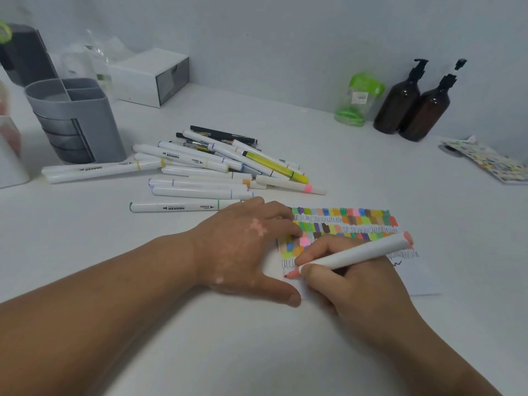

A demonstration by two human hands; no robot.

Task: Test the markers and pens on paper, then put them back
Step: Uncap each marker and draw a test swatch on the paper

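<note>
Pressing the salmon-pink nib of a white-barrelled marker (354, 252) to the small white sheet of paper (414, 278) at centre right of the frame, your right hand (351, 284) grips the barrel low. Thumb and fingers curl round it just behind the tip, a hold that suits a short, controlled test stroke. Your left hand (243, 247) lies flat, fingers straight, over the sheet's left part, evidently to stop the loose paper sliding under the nib.

The tip meets a bare strip below rows of coloured swatches and scribbles that fill the upper part of the sheet, so testing looks well along. Just above your hands, mid-frame, a loose pile of white markers and dark pens (205, 167) lies on the white tabletop (285, 352), close enough for each to be taken in turn.

The grey plastic divided pen holder (71, 110) stands at the upper left, beside the pile. The pens lie outside it, so the putting-back appears yet to come. Two brown pump bottles (411, 104) and a green-lidded clear jar (357, 101) stand against the wall at upper right, well apart from the work.
</note>
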